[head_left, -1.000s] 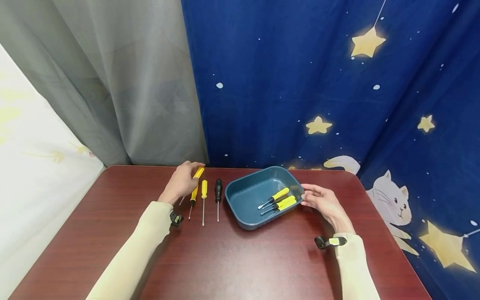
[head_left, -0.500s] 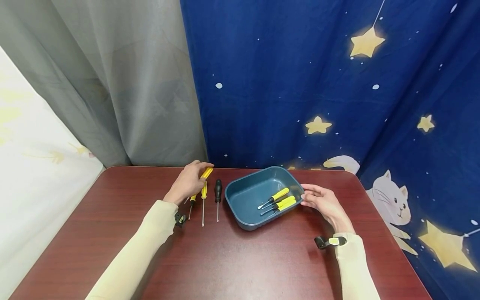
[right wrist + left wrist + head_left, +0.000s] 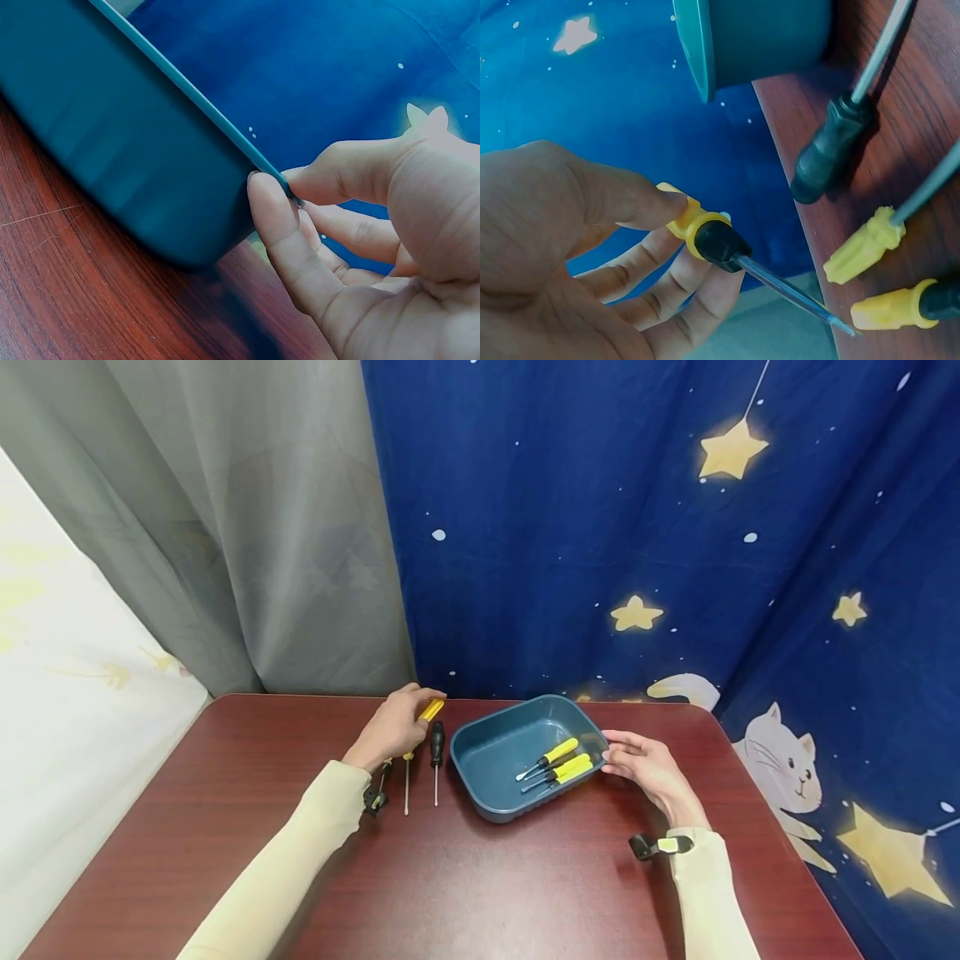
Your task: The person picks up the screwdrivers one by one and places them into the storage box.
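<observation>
My left hand (image 3: 393,724) holds a screwdriver (image 3: 721,246) with a yellow handle and black collar, raised above the table's back edge. Its shaft slants away from the fingers in the left wrist view. Under and beside that hand lie a yellow-handled screwdriver (image 3: 866,246), a yellow-and-black one (image 3: 892,309) and a black-handled one (image 3: 437,747). At the right end of a dark teal tub (image 3: 487,760), my right hand (image 3: 641,766) pinches the rim between thumb and fingers. Inside the tub rest three yellow-and-black screwdrivers (image 3: 561,749).
The tub stands on a reddish-brown table (image 3: 480,885), near its back edge. Behind the table hang a grey curtain (image 3: 300,568) and a blue curtain (image 3: 525,568) with stars. A white cloth (image 3: 82,652) hangs at the left.
My left hand has moved right with the yellow-handled screwdriver, passing over the ones on the table toward the tub. My right hand stays on the rim, and the tub has not moved.
</observation>
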Demonstrator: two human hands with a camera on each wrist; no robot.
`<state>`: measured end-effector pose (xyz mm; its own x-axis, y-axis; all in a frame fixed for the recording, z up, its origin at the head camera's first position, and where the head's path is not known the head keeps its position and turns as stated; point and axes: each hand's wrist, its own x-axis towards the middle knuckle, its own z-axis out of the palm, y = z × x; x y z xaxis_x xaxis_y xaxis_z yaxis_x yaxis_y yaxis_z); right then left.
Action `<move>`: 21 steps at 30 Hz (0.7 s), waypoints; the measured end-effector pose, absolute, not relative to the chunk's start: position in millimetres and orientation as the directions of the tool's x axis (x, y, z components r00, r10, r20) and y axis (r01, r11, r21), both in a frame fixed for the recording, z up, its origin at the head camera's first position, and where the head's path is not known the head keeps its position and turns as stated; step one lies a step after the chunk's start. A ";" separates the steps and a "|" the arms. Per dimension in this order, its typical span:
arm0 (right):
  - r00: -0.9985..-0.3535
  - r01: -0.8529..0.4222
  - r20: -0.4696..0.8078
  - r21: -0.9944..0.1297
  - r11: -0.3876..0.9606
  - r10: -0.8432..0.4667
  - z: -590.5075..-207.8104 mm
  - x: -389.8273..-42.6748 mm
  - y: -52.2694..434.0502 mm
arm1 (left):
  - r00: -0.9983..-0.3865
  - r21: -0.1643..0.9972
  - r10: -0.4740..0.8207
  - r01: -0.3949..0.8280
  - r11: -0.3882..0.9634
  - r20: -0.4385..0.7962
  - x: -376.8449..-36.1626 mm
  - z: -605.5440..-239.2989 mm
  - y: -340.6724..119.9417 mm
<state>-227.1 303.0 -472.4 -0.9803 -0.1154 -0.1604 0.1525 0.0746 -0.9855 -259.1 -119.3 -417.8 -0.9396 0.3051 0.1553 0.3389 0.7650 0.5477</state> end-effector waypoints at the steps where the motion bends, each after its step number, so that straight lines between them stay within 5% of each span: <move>1: -0.980 0.151 -0.159 -0.986 0.071 -0.117 -472.0 -226.6 303.0 | -0.936 0.545 0.312 0.349 0.763 0.163 -259.0 -417.6 -117.9; 21: -0.979 0.154 -0.162 -0.985 0.072 -0.121 -471.4 -226.5 303.3 | -0.907 0.510 0.370 0.419 0.751 0.200 -258.5 -410.9 -89.5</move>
<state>-226.5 303.3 -471.4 -0.9793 -0.1210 -0.1621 0.1542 0.0721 -0.9854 -258.5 -89.5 -410.9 -0.9072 0.3700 0.2002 0.4189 0.7511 0.5102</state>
